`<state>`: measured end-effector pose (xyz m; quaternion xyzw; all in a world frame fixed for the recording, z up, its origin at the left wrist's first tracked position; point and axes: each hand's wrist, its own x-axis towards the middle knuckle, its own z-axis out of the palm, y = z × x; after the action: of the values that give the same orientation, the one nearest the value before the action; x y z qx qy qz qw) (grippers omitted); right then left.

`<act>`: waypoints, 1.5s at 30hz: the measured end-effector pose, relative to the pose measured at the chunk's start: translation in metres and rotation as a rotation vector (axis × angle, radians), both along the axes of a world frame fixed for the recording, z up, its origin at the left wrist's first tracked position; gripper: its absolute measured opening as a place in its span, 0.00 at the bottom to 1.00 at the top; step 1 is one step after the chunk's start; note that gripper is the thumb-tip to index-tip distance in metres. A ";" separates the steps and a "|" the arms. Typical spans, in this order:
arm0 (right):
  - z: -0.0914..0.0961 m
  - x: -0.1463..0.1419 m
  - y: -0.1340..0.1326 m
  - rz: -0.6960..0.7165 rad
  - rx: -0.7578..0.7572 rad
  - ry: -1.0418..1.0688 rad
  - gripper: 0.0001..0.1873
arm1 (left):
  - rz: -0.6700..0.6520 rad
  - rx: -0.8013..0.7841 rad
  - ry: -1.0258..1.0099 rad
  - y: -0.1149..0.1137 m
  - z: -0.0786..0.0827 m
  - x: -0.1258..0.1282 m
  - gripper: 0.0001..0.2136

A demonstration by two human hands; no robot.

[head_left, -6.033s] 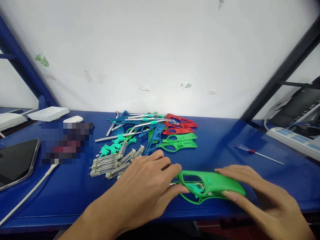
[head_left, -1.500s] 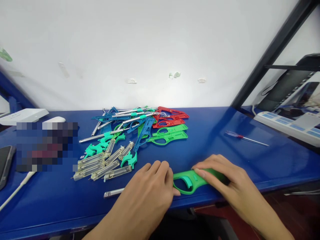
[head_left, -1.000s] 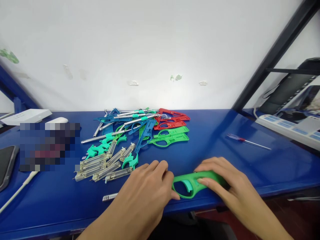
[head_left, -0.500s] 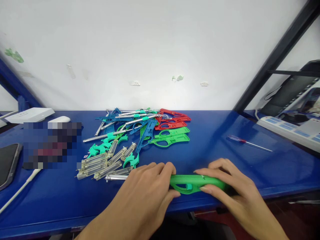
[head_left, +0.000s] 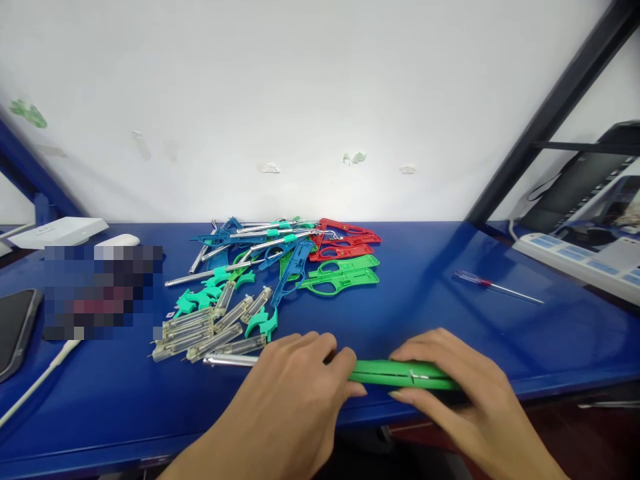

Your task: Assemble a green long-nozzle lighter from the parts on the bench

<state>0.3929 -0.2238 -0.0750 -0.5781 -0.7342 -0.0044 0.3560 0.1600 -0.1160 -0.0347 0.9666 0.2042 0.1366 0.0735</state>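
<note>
A long-nosed gas lighter with a green body [head_left: 385,373] lies across both hands above the table's front edge. Its seam, a dark gap between two shell halves, faces up. My left hand [head_left: 300,393] is closed round the nozzle end, and the silver metal tube [head_left: 230,360] sticks out to its left. My right hand [head_left: 460,387] pinches the rear of the body between thumb and fingers, hiding its end. Left of my left hand lie several clear fuel tanks [head_left: 215,340] and a pair of teal triggers [head_left: 263,323].
Farther back are green shell halves [head_left: 345,280], red shell halves [head_left: 345,250], blue shell halves [head_left: 295,270] and metal tubes [head_left: 195,275]. A screwdriver [head_left: 483,283] lies at right, near a power strip [head_left: 575,260]. A phone [head_left: 17,327] rests at far left.
The lighter has been rolled so its seam edge shows instead of the side with the trigger opening. Both hands have moved slightly down, keeping their hold.
</note>
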 end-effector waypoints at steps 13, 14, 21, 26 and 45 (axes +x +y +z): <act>-0.004 -0.002 0.001 0.031 0.125 -0.065 0.13 | -0.042 0.063 -0.056 0.000 -0.003 -0.001 0.05; -0.004 -0.002 0.002 0.030 0.129 -0.068 0.13 | -0.044 0.069 -0.069 0.000 -0.004 -0.001 0.05; -0.005 -0.001 0.001 0.042 0.138 -0.073 0.12 | -0.061 0.099 -0.104 -0.001 -0.008 0.000 0.06; -0.004 0.000 0.001 0.043 0.133 -0.073 0.12 | -0.062 0.113 -0.120 0.001 -0.006 0.002 0.05; -0.010 -0.005 0.002 -0.086 0.198 0.024 0.08 | -0.044 0.444 -0.265 0.003 0.003 0.002 0.19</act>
<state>0.3884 -0.2219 -0.0851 -0.5711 -0.7004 -0.0850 0.4196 0.1616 -0.1135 -0.0312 0.9369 0.1368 0.3018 -0.1114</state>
